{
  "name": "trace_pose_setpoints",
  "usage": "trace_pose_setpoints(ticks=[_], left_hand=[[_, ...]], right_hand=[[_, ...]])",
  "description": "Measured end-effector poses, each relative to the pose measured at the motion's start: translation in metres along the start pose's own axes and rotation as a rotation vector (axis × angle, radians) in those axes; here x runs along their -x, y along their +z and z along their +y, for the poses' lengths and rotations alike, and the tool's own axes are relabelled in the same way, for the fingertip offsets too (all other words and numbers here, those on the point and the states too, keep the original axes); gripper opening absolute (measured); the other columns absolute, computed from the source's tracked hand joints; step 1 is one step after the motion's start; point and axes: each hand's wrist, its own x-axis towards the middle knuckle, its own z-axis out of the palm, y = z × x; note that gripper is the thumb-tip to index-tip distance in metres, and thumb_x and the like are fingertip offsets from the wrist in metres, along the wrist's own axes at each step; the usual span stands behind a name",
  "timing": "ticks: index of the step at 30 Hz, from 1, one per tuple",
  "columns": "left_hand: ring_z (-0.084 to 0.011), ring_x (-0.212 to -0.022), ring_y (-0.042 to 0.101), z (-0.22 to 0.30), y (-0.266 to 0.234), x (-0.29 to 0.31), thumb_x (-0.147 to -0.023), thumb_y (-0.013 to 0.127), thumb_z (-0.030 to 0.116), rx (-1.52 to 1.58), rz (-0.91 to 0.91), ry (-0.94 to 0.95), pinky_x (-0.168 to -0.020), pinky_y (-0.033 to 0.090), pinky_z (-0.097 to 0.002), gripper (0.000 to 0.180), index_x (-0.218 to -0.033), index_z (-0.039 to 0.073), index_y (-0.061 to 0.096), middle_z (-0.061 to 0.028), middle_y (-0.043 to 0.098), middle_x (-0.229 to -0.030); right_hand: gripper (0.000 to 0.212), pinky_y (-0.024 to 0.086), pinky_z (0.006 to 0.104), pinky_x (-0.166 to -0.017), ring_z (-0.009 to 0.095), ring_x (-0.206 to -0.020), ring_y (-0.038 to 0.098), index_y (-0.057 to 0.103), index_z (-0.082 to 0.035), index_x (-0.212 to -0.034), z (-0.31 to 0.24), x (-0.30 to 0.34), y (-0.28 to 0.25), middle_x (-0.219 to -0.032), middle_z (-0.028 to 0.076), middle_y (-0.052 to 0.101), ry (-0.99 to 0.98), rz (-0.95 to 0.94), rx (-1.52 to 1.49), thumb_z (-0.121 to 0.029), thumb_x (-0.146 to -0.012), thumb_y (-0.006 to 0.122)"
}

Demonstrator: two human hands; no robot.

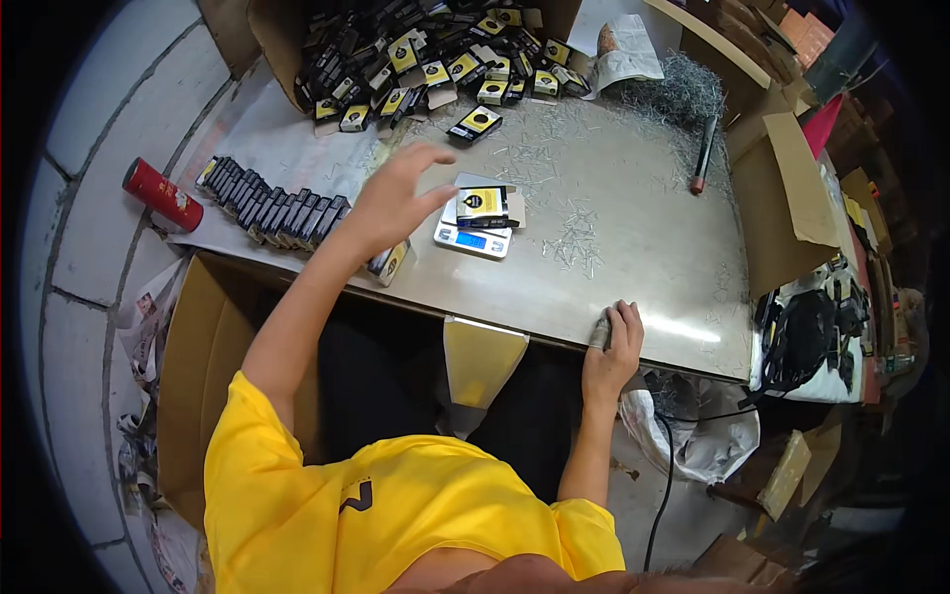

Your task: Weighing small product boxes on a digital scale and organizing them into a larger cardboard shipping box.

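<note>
A small black, white and yellow box (482, 204) with a raised flap at its right end rests on a small digital scale (474, 240). My left hand (401, 198) hovers just left of the box, fingers and thumb apart, holding nothing. At the table's near edge, my right hand (616, 348) lies with its fingers over the metal top (658, 267); a greyish wrap covers one of its digits. Beneath my left forearm, another small box (392, 263) stands at the edge, partly hidden. A single box (476, 123) lies beyond the scale.
Several boxes stand in a row (272, 205) at left, near a red cylinder (163, 195). Beyond, an open carton holds a heap of similar boxes (426, 64). Loose nail-like pins (572, 238) litter the table, with a larger pile (678, 94) behind a dark rod (705, 156).
</note>
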Motion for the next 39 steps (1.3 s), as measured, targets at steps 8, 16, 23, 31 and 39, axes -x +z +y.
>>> trace_pose_setpoints(ticks=[8,16,23,31,39], left_hand=[[-0.0307,-0.125,0.048,-0.039,0.059,-0.037,-0.082,0.071,0.027,-0.116,-0.404,-0.141,-0.106,0.037,-0.0347,0.056,-0.127,0.0,0.051,-0.0169,0.05,-0.132],[-0.0323,-0.125,0.048,-0.038,0.065,-0.043,-0.079,0.074,0.029,-0.127,-0.453,-0.157,-0.106,0.038,-0.0356,0.062,-0.128,-0.001,0.051,-0.018,0.05,-0.132],[-0.0343,-0.126,0.047,-0.032,0.075,-0.052,-0.071,0.078,0.034,-0.237,-0.56,-0.177,-0.106,0.038,-0.0376,0.076,-0.128,-0.006,0.049,-0.0213,0.048,-0.134],[-0.0332,-0.129,0.045,-0.034,0.074,-0.052,-0.07,0.078,0.035,-0.206,-0.562,-0.175,-0.108,0.036,-0.036,0.08,-0.131,-0.006,0.048,-0.0212,0.045,-0.139],[-0.0329,-0.128,0.046,-0.036,0.078,-0.055,-0.07,0.079,0.035,-0.205,-0.588,-0.174,-0.108,0.037,-0.0358,0.081,-0.132,-0.005,0.048,-0.0203,0.046,-0.138]], right_hand=[[0.021,0.048,0.0433,-0.095,0.035,-0.112,0.059,0.063,0.002,-0.101,0.007,0.002,0.003,-0.113,0.014,0.064,-0.103,0.074,0.045,0.004,-0.08,0.061],[0.021,0.048,0.0423,-0.094,0.035,-0.11,0.06,0.064,0.002,-0.104,0.004,0.0,0.006,-0.112,0.015,0.065,-0.069,0.084,0.038,0.001,-0.083,0.06],[0.02,0.048,0.042,-0.093,0.035,-0.109,0.06,0.065,0.001,-0.103,0.005,0.001,0.007,-0.112,0.014,0.066,-0.063,0.089,0.042,0.001,-0.083,0.06],[0.021,0.049,0.0411,-0.093,0.034,-0.108,0.06,0.065,0.001,-0.103,0.005,0.001,0.008,-0.112,0.014,0.066,-0.057,0.096,0.032,0.002,-0.083,0.061],[0.024,0.049,0.0422,-0.093,0.034,-0.109,0.06,0.065,0.001,-0.102,0.005,0.001,0.009,-0.111,0.012,0.066,-0.06,0.093,0.046,0.004,-0.079,0.061]])
